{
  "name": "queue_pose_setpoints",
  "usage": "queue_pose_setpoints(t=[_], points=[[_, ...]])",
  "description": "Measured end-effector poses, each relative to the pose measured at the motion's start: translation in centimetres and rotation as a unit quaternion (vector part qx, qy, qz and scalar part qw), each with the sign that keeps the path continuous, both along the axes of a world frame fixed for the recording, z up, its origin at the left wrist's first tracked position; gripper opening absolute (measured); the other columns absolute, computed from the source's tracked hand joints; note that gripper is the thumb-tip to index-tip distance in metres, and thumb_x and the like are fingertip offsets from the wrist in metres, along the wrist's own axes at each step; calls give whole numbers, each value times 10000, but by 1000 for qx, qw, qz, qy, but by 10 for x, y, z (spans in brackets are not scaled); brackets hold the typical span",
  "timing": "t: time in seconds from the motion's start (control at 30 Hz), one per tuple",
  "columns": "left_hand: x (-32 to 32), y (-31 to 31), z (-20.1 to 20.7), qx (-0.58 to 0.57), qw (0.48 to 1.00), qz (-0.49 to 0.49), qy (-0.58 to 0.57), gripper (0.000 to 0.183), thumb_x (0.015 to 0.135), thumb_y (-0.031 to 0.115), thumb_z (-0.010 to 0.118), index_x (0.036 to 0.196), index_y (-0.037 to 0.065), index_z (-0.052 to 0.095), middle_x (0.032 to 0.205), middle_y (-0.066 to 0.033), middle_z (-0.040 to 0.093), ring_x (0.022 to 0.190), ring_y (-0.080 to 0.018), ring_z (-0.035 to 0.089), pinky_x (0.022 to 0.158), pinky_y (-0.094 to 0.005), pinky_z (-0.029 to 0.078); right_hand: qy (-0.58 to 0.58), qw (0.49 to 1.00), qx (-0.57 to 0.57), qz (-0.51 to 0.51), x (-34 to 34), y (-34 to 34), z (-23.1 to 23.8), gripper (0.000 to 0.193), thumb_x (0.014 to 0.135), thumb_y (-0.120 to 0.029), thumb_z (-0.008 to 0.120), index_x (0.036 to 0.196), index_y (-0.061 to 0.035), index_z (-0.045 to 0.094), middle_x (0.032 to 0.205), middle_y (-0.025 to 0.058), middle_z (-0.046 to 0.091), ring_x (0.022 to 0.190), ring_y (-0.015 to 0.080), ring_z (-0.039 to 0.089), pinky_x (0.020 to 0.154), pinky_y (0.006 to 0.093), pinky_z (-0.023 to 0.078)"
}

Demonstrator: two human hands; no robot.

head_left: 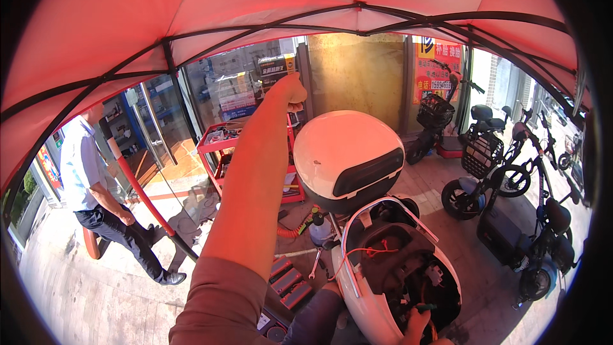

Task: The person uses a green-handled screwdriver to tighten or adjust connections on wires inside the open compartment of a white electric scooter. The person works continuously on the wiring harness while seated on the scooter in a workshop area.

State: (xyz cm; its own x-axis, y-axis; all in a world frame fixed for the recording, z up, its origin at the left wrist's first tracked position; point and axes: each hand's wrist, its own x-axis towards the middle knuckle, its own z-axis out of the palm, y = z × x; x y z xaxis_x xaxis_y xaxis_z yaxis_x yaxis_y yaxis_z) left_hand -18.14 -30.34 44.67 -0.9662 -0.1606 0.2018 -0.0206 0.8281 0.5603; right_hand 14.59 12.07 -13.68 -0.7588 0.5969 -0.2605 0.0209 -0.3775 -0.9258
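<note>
My left arm stretches forward and up, past the white top box of a scooter. At its end my left hand is closed with curled fingers; whatever is in it, if anything, is hidden. Below the box stands the scooter's white body, its dark inner compartment uncovered. An orange-red wire runs across the compartment and over its left side. Low in the opening, my right hand closes around a small dark-green piece, too unclear to name, beside loose wires.
A red tool cart stands ahead left. A wrench, a bottle, an orange coiled hose and dark cases are left of the scooter. A person is at left by a red-and-black pole. Electric bikes line the right.
</note>
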Motion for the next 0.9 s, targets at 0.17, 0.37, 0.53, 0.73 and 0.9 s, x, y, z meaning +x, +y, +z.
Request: queue_pose_setpoints(t=[0.17,0.37,0.53,0.73,0.9], points=[[22,56,-15,-74,971,-107,201,589,895,185,629,1438,-17,519,871,-142,746,756,-240,724,696,-353,571,7,1000,22,13,2,-7,17,259,800,80,579,1021,-52,549,813,57,560,578,152,566,514,284,478],[146,174,-155,63,852,-518,52,344,948,35,669,1292,18,662,789,-52,681,681,-96,616,653,-279,513,-48,997,-43,-38,5,-16,41,246,856,69,599,1064,-61,574,903,66,623,698,172,629,613,288,532],[195,249,-325,6,799,-578,-164,266,932,52,672,1181,-32,713,929,-134,749,814,-161,707,745,-313,554,106,986,-132,-6,21,-18,57,255,888,64,617,1095,-71,557,1037,69,627,808,175,652,721,294,555],[215,276,-442,173,771,-513,-335,218,970,41,654,1161,-47,712,969,-64,746,818,-99,669,755,-269,557,133,979,-154,32,17,-18,66,207,889,67,601,1063,-38,562,1029,70,623,828,159,645,752,298,552],[211,276,-458,176,773,-515,-326,183,944,48,661,1084,-50,727,863,-62,743,745,-92,657,692,-262,535,129,982,-129,45,11,-20,62,210,877,75,607,1055,-31,575,1027,74,629,840,147,640,762,291,545]])
